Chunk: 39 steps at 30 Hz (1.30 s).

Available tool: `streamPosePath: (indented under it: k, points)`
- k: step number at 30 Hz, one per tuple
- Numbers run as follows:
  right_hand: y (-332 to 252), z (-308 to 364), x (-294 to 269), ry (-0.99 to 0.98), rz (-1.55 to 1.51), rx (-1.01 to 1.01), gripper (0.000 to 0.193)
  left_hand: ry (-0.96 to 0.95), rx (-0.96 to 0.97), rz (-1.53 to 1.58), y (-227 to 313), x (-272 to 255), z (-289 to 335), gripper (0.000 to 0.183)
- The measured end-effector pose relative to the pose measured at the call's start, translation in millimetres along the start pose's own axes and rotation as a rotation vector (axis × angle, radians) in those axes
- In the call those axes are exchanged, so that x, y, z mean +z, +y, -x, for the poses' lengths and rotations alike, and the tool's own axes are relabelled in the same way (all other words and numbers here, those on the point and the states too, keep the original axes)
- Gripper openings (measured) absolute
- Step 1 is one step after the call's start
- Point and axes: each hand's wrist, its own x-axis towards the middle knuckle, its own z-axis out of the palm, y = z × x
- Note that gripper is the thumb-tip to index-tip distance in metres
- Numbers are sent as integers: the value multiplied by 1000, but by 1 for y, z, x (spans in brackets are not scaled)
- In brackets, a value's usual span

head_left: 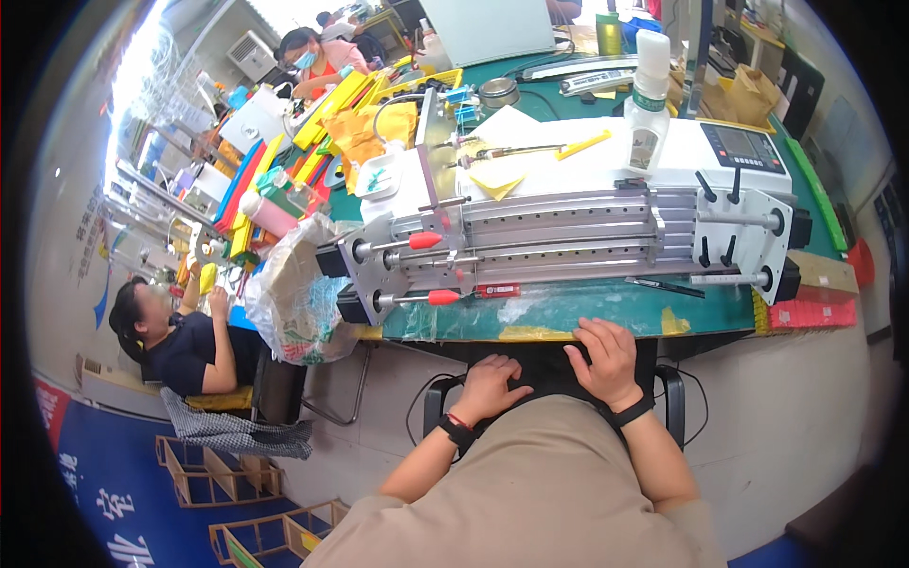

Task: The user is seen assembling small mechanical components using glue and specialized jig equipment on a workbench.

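My left hand [487, 386] lies below the table's front edge over something black, thumb apart from the loosely stretched fingers, holding nothing. My right hand [604, 362] is spread at the front edge of the green table [559, 317]; its fingertips reach the edge, and nothing is in it. Just beyond the hands stands a long metal linear-rail machine [568, 232] with end plates, black motors and several black lever handles. Two red-tipped parts [443, 297] stick out at its left end. A small red tube-like thing [497, 291] and a black pen-like tool [665, 286] lie along its front.
Behind the machine are a white bottle [647, 114], a grey control panel [745, 149] and a small white tray [379, 178]. A plastic bag [301, 284] hangs at the table's left corner. Pink foam [812, 313] sits at right. One person [194, 341] sits at left, another [322, 64] farther back.
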Motion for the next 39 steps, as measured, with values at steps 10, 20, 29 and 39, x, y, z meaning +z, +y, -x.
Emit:
streamPosePath:
  k: [10,20,29,39]
  points:
    - [7,3,7,33,81,-26,31,58,-65,43,-14,22,-15,37]
    - [6,2,9,17,82,-39,35,100,-123,117,-20,20,-11,34]
    - [-14,-48,-52,-34,-251,18,28,-57,-14,448,0,-52,-10,26]
    - [3,-274,-150,468,-114,274,62,421,366,513,22,-166,-31,32]
